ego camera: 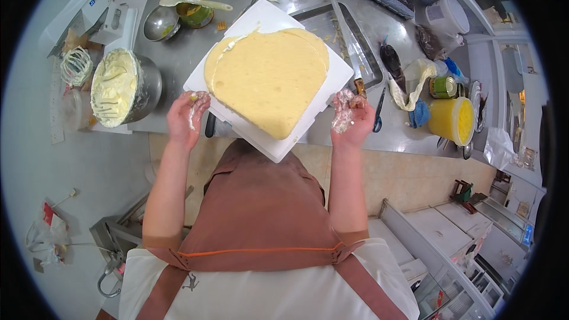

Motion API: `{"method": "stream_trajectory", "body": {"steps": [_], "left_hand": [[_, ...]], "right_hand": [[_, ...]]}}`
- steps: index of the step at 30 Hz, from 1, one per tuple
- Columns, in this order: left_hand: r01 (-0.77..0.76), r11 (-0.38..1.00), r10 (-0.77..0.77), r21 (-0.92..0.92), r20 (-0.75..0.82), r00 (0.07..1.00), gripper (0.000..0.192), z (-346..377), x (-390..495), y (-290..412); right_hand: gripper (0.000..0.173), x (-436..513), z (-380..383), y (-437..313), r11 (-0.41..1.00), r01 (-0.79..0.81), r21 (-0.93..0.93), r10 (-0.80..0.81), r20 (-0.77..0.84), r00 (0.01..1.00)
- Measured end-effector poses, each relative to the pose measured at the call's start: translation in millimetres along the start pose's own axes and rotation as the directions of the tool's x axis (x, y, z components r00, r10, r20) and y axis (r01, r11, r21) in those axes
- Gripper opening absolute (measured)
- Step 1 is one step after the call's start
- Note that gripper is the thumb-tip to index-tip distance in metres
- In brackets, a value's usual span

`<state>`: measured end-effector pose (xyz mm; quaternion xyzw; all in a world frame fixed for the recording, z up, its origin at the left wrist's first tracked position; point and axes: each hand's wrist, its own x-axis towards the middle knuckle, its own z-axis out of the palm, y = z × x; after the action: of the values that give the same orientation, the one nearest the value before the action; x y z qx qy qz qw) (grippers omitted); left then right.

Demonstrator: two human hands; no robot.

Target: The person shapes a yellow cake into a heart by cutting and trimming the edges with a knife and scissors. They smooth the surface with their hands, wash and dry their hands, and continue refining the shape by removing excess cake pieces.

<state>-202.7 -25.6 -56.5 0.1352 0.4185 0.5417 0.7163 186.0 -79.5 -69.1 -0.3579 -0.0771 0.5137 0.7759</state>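
Note:
A heart-shaped sponge cake (pixel 269 78) lies on a white square board (pixel 278 149), its point towards me. White cream shows along its upper left edge. The board's near corner juts past the front edge of the steel table (pixel 311 120). My left hand (pixel 189 118) is beside the board's left side, palm turned up, fingers bent and smeared with cream. Across from it, my right hand (pixel 353 115) is also palm up with creamy, half-curled fingers. Both hands hold nothing. Close to the right fingers is the wooden handle of a long knife (pixel 351 49).
At left stand a steel mixing bowl (pixel 149 86) of cream and a whisk (pixel 76 66). A spatula (pixel 195 2) rests on an open can (pixel 195 15). Right lie a baking tray (pixel 375 64), scissors (pixel 378 111), piping bags (pixel 393 64) and a yellow-filled tub (pixel 444 120). A black handle (pixel 210 124) shows left.

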Motion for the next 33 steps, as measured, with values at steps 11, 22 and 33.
{"method": "stream_trajectory", "body": {"steps": [11,22,33], "left_hand": [[-0.025,0.97,0.032,0.244,-0.025,0.999,0.017,-15.6,11.6,6.7],[-0.178,0.948,0.218,0.266,-0.13,0.967,0.033,-16.0,120.1,24.4],[-0.091,0.964,0.123,0.25,-0.114,0.986,0.036,-12.5,112.2,27.2]], "right_hand": [[0.063,0.1,55.2,75.7,0.911,0.299,-0.283,-0.252,0.191,0.949],[0.068,-9.4,65.3,83.6,0.888,0.349,-0.301,-0.28,0.25,0.927],[0.076,-12.5,79.8,94.3,0.864,0.351,-0.36,-0.292,0.21,0.933]]}}
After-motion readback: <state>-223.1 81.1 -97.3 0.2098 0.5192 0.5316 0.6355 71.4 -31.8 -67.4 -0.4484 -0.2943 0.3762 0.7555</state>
